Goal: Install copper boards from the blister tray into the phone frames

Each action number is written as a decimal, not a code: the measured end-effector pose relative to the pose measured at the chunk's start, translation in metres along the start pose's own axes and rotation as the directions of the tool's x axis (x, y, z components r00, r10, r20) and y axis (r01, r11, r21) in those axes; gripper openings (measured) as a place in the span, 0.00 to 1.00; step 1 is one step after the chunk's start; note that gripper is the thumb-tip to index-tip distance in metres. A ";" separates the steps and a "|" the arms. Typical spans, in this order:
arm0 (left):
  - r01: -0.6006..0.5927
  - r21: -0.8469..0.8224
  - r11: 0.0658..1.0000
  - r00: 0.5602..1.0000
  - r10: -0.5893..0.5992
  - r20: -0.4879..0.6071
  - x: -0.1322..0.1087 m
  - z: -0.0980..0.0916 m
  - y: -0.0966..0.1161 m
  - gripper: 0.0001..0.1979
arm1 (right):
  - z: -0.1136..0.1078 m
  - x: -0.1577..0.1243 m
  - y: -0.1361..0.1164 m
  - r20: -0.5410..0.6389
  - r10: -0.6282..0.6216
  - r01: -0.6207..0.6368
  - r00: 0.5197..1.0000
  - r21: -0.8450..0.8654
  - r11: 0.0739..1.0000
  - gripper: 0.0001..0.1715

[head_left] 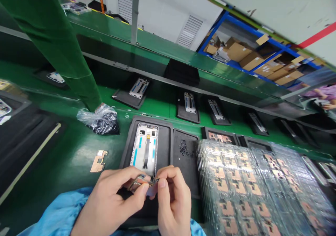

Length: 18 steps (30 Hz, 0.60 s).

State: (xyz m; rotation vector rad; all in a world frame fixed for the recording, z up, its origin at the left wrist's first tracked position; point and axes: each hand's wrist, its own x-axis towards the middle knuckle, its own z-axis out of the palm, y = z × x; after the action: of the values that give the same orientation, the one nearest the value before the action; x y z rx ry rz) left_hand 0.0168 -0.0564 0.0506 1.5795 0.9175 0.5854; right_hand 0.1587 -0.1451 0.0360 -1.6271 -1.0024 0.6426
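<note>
My left hand [112, 194] grips a phone circuit board [138, 182] with copper-coloured shielding between thumb and forefinger. At the board's right end, my right hand [172, 197] pinches a small dark part [156, 180]; whether it is joined to the board I cannot tell. Just beyond both hands, a silver phone frame [136, 157] with blue strips lies in a black foam tray [164, 148]. The hands cover the frame's near end. A second circuit board [98, 162] rests on the green bench, left of the tray.
Stacked clear plastic trays [249, 183] of boards stand at the right. Tiny black pieces [185, 148] lie in a shallow black tray [181, 188]. A plastic bag [105, 120] sits beside a green-wrapped post [60, 47]. Phone frames on black pads [127, 96] line the back under a shelf.
</note>
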 end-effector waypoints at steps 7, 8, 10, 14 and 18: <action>0.076 -0.041 0.996 0.997 -0.074 0.035 -0.001 -0.001 -0.001 0.09 | -0.010 0.003 0.001 0.169 0.154 -0.171 0.974 0.089 0.981 0.19; 0.124 -0.089 0.988 0.991 -0.119 0.054 0.000 -0.002 0.000 0.09 | -0.011 0.004 -0.001 0.213 0.201 -0.234 0.956 0.142 0.962 0.20; 0.223 -0.201 0.954 0.973 -0.206 0.103 0.003 -0.005 0.002 0.08 | -0.012 0.006 -0.004 0.281 0.289 -0.357 0.915 0.235 0.904 0.21; 0.323 -0.317 0.892 0.943 -0.274 0.189 0.009 -0.011 0.006 0.07 | -0.010 0.006 -0.011 0.286 0.385 -0.470 0.877 0.351 0.810 0.23; 0.347 -0.326 0.879 0.934 -0.291 0.210 0.010 -0.013 0.006 0.07 | -0.009 0.006 -0.016 0.242 0.406 -0.471 0.881 0.377 0.797 0.23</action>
State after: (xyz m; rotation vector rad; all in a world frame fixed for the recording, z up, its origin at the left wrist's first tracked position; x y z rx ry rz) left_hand 0.0138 -0.0412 0.0584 1.0968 0.8736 0.3620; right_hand 0.1646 -0.1434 0.0549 -1.4297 -0.5185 1.2285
